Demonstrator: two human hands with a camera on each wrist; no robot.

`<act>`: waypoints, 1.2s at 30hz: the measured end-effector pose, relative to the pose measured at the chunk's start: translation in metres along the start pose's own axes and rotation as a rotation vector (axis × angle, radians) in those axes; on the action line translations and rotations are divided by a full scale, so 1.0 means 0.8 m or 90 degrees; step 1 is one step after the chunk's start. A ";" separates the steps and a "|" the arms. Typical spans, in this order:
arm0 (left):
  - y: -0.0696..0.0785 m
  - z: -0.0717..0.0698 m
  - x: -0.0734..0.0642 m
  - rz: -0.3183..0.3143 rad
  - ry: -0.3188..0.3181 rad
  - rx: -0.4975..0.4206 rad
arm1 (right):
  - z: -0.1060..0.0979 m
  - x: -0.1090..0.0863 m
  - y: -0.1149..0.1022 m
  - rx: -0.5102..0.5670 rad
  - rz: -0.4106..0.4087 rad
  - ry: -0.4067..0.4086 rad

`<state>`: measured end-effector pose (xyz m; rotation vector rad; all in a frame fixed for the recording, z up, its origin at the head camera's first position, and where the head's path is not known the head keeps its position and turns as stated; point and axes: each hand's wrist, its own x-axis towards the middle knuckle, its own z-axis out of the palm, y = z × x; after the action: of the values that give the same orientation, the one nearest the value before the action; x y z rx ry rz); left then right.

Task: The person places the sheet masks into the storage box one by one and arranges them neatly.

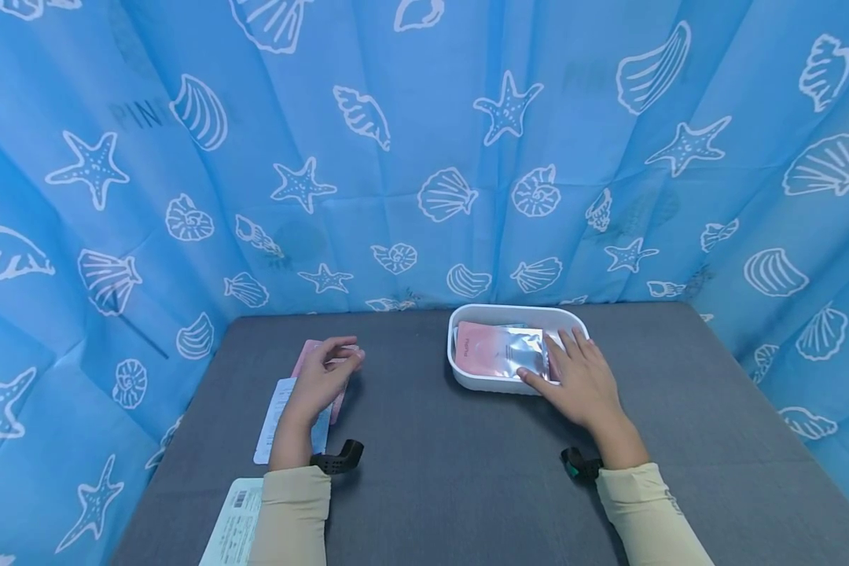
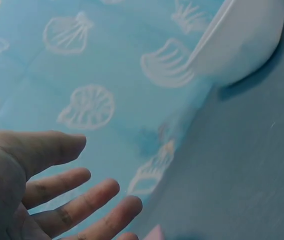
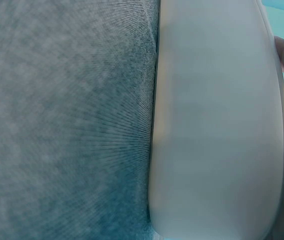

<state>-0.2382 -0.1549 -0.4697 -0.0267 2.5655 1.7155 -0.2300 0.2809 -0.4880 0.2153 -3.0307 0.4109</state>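
My left hand [image 1: 318,387] hovers over a pink packet [image 1: 337,406] on the left of the table, its fingers loosely bent with nothing between them. In the left wrist view those fingers [image 2: 76,207] are spread apart from the thumb. Partly under the pink packet's edge area lies a pale blue-white packet [image 1: 272,422]. My right hand [image 1: 582,385] rests with spread fingers over the right end of a white plastic bin [image 1: 491,384]. Inside the bin lies a pink and silver sachet [image 1: 484,350], its right end beside my fingers. The right wrist view shows the bin's side wall [image 3: 217,120].
A pale green packet [image 1: 235,523] with a barcode lies near the front left, partly hidden by my left sleeve. The grey cloth-covered table [image 1: 453,479] ends at a blue curtain [image 1: 389,196] with shell prints behind the bin.
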 end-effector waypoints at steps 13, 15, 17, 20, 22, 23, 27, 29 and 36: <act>-0.025 -0.065 -0.012 -0.043 0.113 0.045 | 0.000 0.000 0.003 0.003 0.000 0.001; -0.031 -0.075 -0.016 -0.061 0.135 0.068 | 0.000 0.000 0.003 0.006 0.001 -0.001; -0.038 -0.085 -0.021 -0.093 0.143 0.102 | 0.000 0.000 0.003 0.006 0.000 -0.002; -0.047 -0.099 -0.029 -0.170 0.114 0.153 | 0.001 0.000 0.002 0.006 -0.001 -0.001; -0.051 -0.107 -0.032 -0.212 0.080 0.180 | 0.001 0.001 0.002 0.004 -0.002 0.000; -0.052 -0.110 -0.033 -0.225 0.065 0.188 | 0.001 0.001 0.002 0.004 -0.001 0.001; -0.051 -0.114 -0.034 -0.234 0.030 0.208 | -0.001 0.001 0.001 0.002 0.002 -0.001; -0.050 -0.112 -0.033 -0.227 0.021 0.216 | -0.001 0.000 0.000 0.002 0.004 -0.003; -0.048 -0.104 -0.033 -0.223 0.008 0.212 | 0.000 0.001 0.001 0.002 0.004 -0.009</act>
<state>-0.2130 -0.2468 -0.4723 -0.4426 2.6223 1.1628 -0.2309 0.2813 -0.4877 0.2104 -3.0457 0.4158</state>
